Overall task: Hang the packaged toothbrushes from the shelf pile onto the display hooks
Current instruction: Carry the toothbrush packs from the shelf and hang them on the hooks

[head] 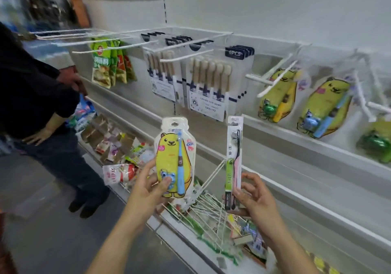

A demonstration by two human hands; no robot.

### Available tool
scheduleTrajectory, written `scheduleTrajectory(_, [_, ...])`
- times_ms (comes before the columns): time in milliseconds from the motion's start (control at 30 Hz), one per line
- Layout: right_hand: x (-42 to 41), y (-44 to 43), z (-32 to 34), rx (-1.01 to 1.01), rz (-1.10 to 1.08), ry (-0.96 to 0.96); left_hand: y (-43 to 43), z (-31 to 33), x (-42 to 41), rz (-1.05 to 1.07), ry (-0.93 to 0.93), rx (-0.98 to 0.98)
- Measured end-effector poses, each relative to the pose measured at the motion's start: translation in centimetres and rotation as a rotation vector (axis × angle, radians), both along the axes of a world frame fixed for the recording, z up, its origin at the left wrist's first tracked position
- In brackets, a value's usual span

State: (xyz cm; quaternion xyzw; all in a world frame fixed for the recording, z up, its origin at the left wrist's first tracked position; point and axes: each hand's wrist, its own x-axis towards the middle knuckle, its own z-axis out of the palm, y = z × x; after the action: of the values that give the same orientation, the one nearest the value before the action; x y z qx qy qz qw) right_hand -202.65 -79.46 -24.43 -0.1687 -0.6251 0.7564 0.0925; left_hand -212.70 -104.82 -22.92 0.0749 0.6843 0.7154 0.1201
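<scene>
Holding 2 packs at once, 1 per hand. Left hand [148, 187] grips the bear toothbrush pack [173, 157] low down, thumb pressed on the blue toy at its bottom, fingers behind. Right hand [251, 195] pinches the slim toothbrush pack [233, 157] near its lower end, thumb in front, the other fingers loosely curled beside it. Both packs are upright, side by side but not touching, held up over the shelf pile [213, 216]. Neither is on a hook yet.

How I'd do it:
- 1 pack at a time.
- Bear pack first. Matching hung bear packs [277, 96] are up to the right, with a white display hook [275, 80] sticking out in front of them.
- Aim the hang hole [174, 123] at the hook tip, keep the pack square to the hook, then slide it back.
- The low grip leaves the top floppy, so I'd move my fingers up nearer the hole before threading.
- Slim pack: I see no matching row. The bare hooks [110, 47] at upper left look free. The 6PCS packs [208, 85] between are a different product.

Pose: both forearms come up from the bottom edge, hands apart at about the same height, well short of the hooks.
</scene>
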Motion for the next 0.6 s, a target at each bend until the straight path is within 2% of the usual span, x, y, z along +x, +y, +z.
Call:
scheduleTrajectory(300, [2.8,1.4,1.2,0.058,-0.322,-0.021,6.9,-0.3,-4.7,-0.358,-0.017,0.070])
scheduleTrajectory(600, [11.8,-1.2,2.5,0.052,-0.697,-0.026,11.4,0.7,-2.5,-0.666,-0.041,0.130])
